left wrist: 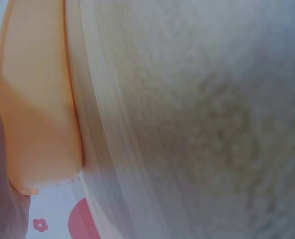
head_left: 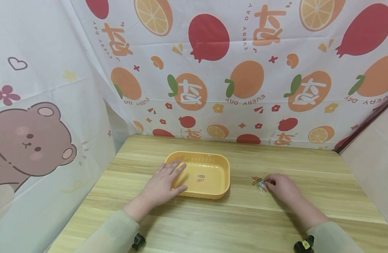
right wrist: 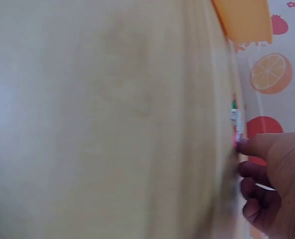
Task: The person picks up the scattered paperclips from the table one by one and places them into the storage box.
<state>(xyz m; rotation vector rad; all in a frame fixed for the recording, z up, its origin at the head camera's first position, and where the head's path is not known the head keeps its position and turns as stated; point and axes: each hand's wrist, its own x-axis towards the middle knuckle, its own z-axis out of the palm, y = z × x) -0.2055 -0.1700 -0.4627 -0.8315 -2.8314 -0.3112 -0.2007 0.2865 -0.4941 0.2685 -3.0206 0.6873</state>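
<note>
A yellow plastic tray [head_left: 223, 182] stands on the table, with a blue paper clip [head_left: 201, 176] and a red paper clip [head_left: 200, 180] lying apart on its floor. Over the tray's left rim rests my left hand [head_left: 163, 182], fingers spread and fairly straight; the left wrist view catches only the tray's outer wall [left wrist: 38, 109] and an edge of that hand. To the right of the tray lies a small pile of coloured paper clips [head_left: 261, 186]. My right hand [head_left: 284, 188] is at the pile's right side, thumb and forefinger pinching a paper clip there, its other fingers curled [right wrist: 257, 191].
The wood-grain table [head_left: 212, 225] carries the tray and the pile. Behind it hangs a fruit-print cloth [head_left: 219, 88], and on the left a cloth with a bear print [head_left: 32, 140]. A pale panel [head_left: 371, 168] borders the right side.
</note>
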